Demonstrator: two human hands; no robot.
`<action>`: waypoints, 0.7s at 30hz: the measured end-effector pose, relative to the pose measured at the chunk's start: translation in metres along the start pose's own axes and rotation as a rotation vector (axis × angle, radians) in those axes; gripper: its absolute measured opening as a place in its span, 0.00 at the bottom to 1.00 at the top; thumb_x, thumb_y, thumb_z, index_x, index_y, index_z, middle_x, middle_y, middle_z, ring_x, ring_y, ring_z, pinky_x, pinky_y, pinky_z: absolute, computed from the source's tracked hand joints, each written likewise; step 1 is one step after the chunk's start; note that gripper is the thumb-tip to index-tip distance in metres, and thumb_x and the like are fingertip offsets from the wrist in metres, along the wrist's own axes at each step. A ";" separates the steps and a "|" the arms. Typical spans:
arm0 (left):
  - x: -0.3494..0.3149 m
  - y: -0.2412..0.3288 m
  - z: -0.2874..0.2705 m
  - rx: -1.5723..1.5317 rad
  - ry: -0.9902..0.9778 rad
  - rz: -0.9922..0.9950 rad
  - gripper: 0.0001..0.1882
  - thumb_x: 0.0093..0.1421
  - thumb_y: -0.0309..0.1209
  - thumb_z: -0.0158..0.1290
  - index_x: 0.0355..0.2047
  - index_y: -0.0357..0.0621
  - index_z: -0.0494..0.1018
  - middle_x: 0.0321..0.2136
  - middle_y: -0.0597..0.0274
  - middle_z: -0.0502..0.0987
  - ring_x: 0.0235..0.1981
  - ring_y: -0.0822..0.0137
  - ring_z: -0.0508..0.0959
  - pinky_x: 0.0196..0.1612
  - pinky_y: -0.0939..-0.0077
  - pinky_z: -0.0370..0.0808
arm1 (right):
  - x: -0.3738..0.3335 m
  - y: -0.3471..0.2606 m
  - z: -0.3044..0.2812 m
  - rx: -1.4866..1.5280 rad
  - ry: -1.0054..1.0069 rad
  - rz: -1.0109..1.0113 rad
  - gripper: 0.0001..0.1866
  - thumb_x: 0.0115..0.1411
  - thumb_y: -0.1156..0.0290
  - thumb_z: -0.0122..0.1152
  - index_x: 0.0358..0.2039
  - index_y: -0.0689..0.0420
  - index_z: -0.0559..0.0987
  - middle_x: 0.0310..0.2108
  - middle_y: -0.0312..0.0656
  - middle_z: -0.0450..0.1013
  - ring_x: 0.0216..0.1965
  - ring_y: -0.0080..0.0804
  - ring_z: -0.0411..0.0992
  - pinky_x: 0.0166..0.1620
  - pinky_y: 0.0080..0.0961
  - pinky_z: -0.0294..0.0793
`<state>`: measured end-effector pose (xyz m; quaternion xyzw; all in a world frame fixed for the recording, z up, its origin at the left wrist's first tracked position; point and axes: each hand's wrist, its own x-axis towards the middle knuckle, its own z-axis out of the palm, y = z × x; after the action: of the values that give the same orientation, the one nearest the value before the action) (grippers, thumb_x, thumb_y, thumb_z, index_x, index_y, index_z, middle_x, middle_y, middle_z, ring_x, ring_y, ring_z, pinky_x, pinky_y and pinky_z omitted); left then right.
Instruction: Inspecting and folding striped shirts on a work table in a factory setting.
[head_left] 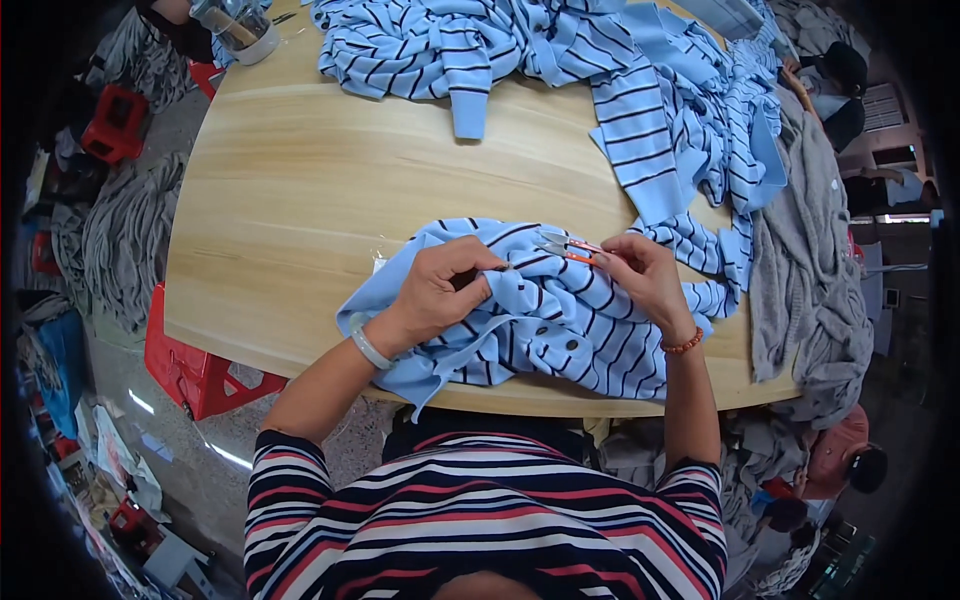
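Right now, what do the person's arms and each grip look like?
Short navy sleeves striped red, white and blue end above bare forearms. The ungloved left grip has a pale wristband; the ungloved right grip, an orange-brown beaded bracelet.

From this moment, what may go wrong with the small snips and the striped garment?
The orange-handled snips in the right hand point toward the left hand, so a slip might prick it. The snips also appear very near the light-blue striped garment, so a careless cut could nick its fabric.
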<state>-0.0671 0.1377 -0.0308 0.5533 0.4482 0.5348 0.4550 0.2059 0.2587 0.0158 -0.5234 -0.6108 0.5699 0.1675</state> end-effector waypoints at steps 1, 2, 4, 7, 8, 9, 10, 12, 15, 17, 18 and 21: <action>-0.005 0.004 0.003 -0.006 0.036 0.002 0.06 0.57 0.22 0.58 0.36 0.37 0.79 0.29 0.63 0.76 0.30 0.73 0.73 0.33 0.82 0.68 | 0.003 -0.008 0.006 -0.315 -0.009 -0.120 0.10 0.60 0.69 0.63 0.39 0.60 0.79 0.29 0.40 0.78 0.24 0.21 0.72 0.27 0.17 0.72; -0.007 0.010 0.006 0.007 0.047 -0.001 0.06 0.57 0.22 0.58 0.36 0.37 0.79 0.29 0.63 0.76 0.30 0.73 0.73 0.33 0.82 0.68 | 0.005 -0.015 0.011 -0.631 -0.011 -0.245 0.09 0.58 0.69 0.64 0.38 0.59 0.80 0.27 0.40 0.78 0.24 0.23 0.72 0.28 0.18 0.71; -0.011 0.023 0.012 0.000 0.088 0.023 0.07 0.56 0.21 0.58 0.36 0.37 0.79 0.29 0.63 0.77 0.30 0.73 0.73 0.33 0.81 0.69 | 0.010 -0.018 0.018 -0.829 0.029 -0.481 0.12 0.57 0.70 0.65 0.41 0.58 0.79 0.29 0.43 0.77 0.27 0.28 0.74 0.32 0.23 0.72; -0.016 0.036 0.020 0.076 0.115 0.089 0.07 0.54 0.19 0.57 0.35 0.36 0.77 0.28 0.62 0.76 0.28 0.76 0.74 0.29 0.84 0.68 | 0.024 -0.010 0.026 -0.598 -0.170 -0.476 0.15 0.57 0.71 0.63 0.44 0.59 0.77 0.31 0.46 0.75 0.28 0.34 0.73 0.33 0.28 0.73; -0.017 0.040 0.022 0.084 0.124 0.089 0.07 0.54 0.19 0.57 0.35 0.36 0.77 0.28 0.62 0.76 0.28 0.76 0.74 0.29 0.84 0.68 | 0.025 -0.008 0.025 -0.595 -0.178 -0.485 0.15 0.57 0.71 0.63 0.44 0.59 0.77 0.31 0.46 0.75 0.28 0.34 0.73 0.33 0.28 0.73; -0.018 0.044 0.023 0.100 0.123 0.085 0.07 0.54 0.20 0.57 0.34 0.36 0.77 0.28 0.62 0.76 0.28 0.76 0.73 0.29 0.84 0.68 | 0.026 -0.006 0.024 -0.606 -0.136 -0.558 0.15 0.57 0.72 0.63 0.45 0.59 0.77 0.29 0.44 0.74 0.28 0.33 0.72 0.32 0.26 0.72; -0.020 0.047 0.024 0.119 0.126 0.078 0.06 0.54 0.20 0.57 0.34 0.36 0.77 0.28 0.62 0.75 0.27 0.76 0.73 0.28 0.84 0.68 | 0.024 -0.008 0.025 -0.612 -0.098 -0.632 0.16 0.57 0.73 0.62 0.46 0.60 0.76 0.28 0.43 0.73 0.27 0.32 0.72 0.32 0.25 0.71; -0.023 0.050 0.025 0.112 0.132 0.063 0.06 0.53 0.20 0.57 0.33 0.35 0.77 0.28 0.62 0.75 0.27 0.76 0.73 0.27 0.84 0.67 | 0.012 -0.017 0.020 -0.484 -0.032 -0.659 0.17 0.57 0.74 0.62 0.47 0.60 0.76 0.26 0.42 0.71 0.25 0.30 0.70 0.30 0.23 0.70; -0.025 0.053 0.029 0.098 0.134 0.042 0.06 0.53 0.19 0.57 0.32 0.35 0.76 0.27 0.63 0.74 0.26 0.77 0.72 0.26 0.84 0.66 | -0.024 -0.045 0.012 -0.351 -0.044 -0.712 0.19 0.55 0.77 0.62 0.48 0.62 0.76 0.25 0.40 0.68 0.23 0.27 0.68 0.28 0.20 0.67; -0.023 0.057 0.032 0.092 0.115 0.045 0.06 0.53 0.19 0.57 0.32 0.35 0.76 0.26 0.63 0.74 0.25 0.77 0.72 0.25 0.84 0.66 | -0.040 -0.045 0.013 -0.337 -0.125 -0.840 0.20 0.53 0.80 0.61 0.49 0.62 0.76 0.24 0.39 0.67 0.20 0.23 0.65 0.24 0.18 0.64; -0.024 0.058 0.032 0.117 0.107 0.048 0.06 0.53 0.19 0.56 0.32 0.35 0.76 0.26 0.63 0.74 0.25 0.77 0.71 0.25 0.84 0.65 | -0.048 -0.046 0.018 -0.319 -0.152 -0.858 0.21 0.52 0.80 0.63 0.49 0.61 0.76 0.25 0.38 0.68 0.19 0.23 0.66 0.22 0.18 0.64; -0.022 0.064 0.039 0.113 0.109 0.055 0.05 0.52 0.18 0.56 0.32 0.36 0.76 0.25 0.64 0.73 0.24 0.78 0.70 0.25 0.85 0.64 | -0.058 -0.047 0.025 -0.438 -0.129 -0.936 0.25 0.49 0.79 0.68 0.50 0.60 0.76 0.25 0.38 0.69 0.19 0.23 0.69 0.21 0.20 0.67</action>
<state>-0.0285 0.1031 0.0273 0.5603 0.4862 0.5503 0.3832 0.1881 0.2069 0.0717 -0.1809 -0.8935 0.3240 0.2529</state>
